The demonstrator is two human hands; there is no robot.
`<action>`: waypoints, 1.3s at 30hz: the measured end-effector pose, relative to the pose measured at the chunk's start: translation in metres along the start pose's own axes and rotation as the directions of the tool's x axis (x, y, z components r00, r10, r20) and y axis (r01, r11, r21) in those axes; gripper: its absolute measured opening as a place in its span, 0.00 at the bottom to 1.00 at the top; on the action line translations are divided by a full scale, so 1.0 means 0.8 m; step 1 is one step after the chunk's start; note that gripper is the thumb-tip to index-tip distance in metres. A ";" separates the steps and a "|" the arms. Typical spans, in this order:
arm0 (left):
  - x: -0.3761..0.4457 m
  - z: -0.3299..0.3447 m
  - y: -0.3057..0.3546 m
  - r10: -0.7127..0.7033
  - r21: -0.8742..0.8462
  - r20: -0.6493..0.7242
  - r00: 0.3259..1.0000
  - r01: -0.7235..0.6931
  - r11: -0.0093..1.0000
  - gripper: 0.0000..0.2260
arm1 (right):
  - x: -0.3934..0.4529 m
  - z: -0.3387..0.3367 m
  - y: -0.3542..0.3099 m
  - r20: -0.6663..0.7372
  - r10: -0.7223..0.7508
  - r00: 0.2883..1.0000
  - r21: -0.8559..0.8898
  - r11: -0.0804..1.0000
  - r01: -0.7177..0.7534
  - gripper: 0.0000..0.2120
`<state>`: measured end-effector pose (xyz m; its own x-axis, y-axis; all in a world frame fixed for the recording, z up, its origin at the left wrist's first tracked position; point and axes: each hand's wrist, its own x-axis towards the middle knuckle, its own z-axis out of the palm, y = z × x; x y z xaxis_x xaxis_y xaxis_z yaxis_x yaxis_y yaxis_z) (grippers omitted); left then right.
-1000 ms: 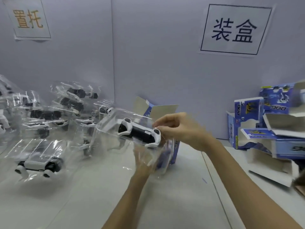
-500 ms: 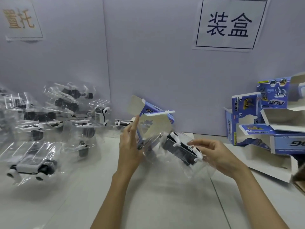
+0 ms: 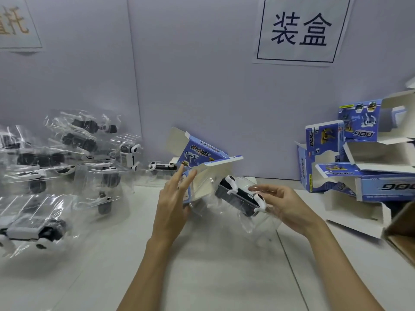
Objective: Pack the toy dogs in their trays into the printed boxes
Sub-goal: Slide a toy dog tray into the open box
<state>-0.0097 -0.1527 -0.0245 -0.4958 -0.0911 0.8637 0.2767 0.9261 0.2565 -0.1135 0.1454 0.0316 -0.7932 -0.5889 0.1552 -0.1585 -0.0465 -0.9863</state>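
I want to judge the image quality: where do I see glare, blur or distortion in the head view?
Head view: glare streaks on the clear trays at left; wide-angle bending tilts the wall sign; left hand fingertips slightly motion-blurred; lighting soft, shadows faint on the table.

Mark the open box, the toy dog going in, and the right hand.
open box (image 3: 203,151), head view, on its printed blue top panel
toy dog (image 3: 235,197), head view, on its black body
right hand (image 3: 285,204), head view, on the back of the hand
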 end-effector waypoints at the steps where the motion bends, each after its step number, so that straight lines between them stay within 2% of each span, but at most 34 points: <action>1: -0.001 0.000 0.000 0.010 -0.009 0.000 1.000 -0.010 1.000 0.54 | 0.000 0.001 -0.002 -0.007 -0.001 1.000 -0.013 1.000 0.001 0.11; 6: 0.002 -0.002 0.010 0.044 0.007 -0.013 0.999 -0.043 0.999 0.45 | -0.001 -0.004 -0.010 -0.096 0.002 0.995 -0.056 0.998 -0.008 0.11; 10: 0.002 -0.004 0.018 0.052 -0.032 0.010 0.999 -0.052 0.998 0.47 | -0.002 -0.009 -0.013 -0.200 0.008 0.980 -0.096 0.995 -0.027 0.11; 14: 0.002 0.003 0.025 0.101 -0.093 0.023 0.995 -0.099 0.991 0.37 | -0.003 -0.012 -0.012 -0.328 0.026 0.944 -0.104 0.992 -0.064 0.09; 23: 0.002 0.020 0.048 0.109 -0.063 0.166 0.980 -0.100 0.993 0.40 | 0.000 0.003 0.004 -0.557 -0.076 0.827 -0.254 0.964 -0.083 0.11; 25: 0.003 0.019 0.050 0.097 -0.054 0.170 0.981 -0.089 0.995 0.39 | 0.000 0.012 0.006 -0.569 -0.080 0.819 -0.267 0.959 -0.092 0.11; 28: 0.004 0.016 0.051 0.103 -0.074 0.184 0.977 -0.091 0.993 0.38 | 0.000 0.007 0.004 -0.503 -0.121 0.856 -0.349 0.934 -0.073 0.13; 31: 0.003 0.024 0.062 0.180 -0.070 0.211 0.961 -0.169 0.983 0.38 | 0.005 0.007 0.005 -0.509 -0.139 0.850 -0.381 0.921 -0.078 0.09; 33: 0.003 0.029 0.071 0.192 -0.067 0.208 0.959 -0.181 0.981 0.38 | 0.010 0.018 0.008 -0.564 -0.110 0.818 -0.314 0.945 -0.089 0.07; 35: 0.005 0.031 0.076 0.169 -0.074 0.196 0.966 -0.158 0.985 0.38 | 0.011 0.027 0.007 -0.612 -0.020 0.791 -0.051 0.999 -0.014 0.08; 37: 0.006 0.029 0.077 0.141 -0.088 0.151 0.978 -0.129 0.988 0.39 | 0.005 0.034 0.002 -0.567 0.042 0.823 0.276 0.951 0.142 0.07; 39: 0.006 0.027 0.075 0.092 -0.128 0.081 0.993 -0.081 0.989 0.38 | 0.001 0.040 0.002 -0.526 -0.052 0.849 0.363 0.889 0.279 0.07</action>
<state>-0.0134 -0.0898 -0.0143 -0.5333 0.0240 0.8456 0.4188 0.8760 0.2393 -0.0954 0.1188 0.0287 -0.9743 -0.0733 0.2128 -0.1489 -0.4989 -0.8538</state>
